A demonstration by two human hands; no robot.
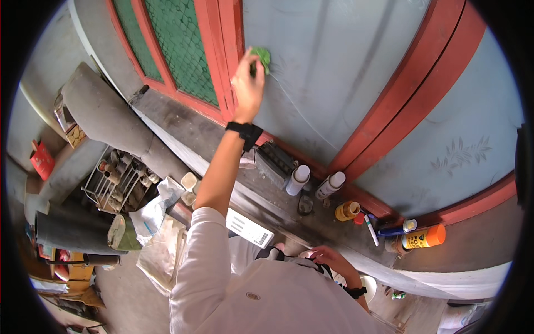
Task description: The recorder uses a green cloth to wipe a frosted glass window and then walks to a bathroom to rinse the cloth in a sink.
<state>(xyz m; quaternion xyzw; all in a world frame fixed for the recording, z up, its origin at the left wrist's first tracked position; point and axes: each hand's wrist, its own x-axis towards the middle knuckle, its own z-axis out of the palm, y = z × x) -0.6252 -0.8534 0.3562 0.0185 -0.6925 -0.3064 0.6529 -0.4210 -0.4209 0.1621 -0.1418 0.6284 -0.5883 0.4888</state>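
Note:
My left hand is raised to a frosted glass pane and pinches a crumpled green cloth at the pane's left edge. Beside it runs the red window frame. A thin pale line, perhaps a crack, slants down the glass from near the cloth. Low at my waist, my right hand is by a black strap; its fingers are partly hidden, and whether they grip anything is unclear. Each wrist wears a black band.
On the sill stand two white-capped cans, an amber jar, a marker and an orange-capped can. Below are a white scale-like device, plastic bags and a shoe rack.

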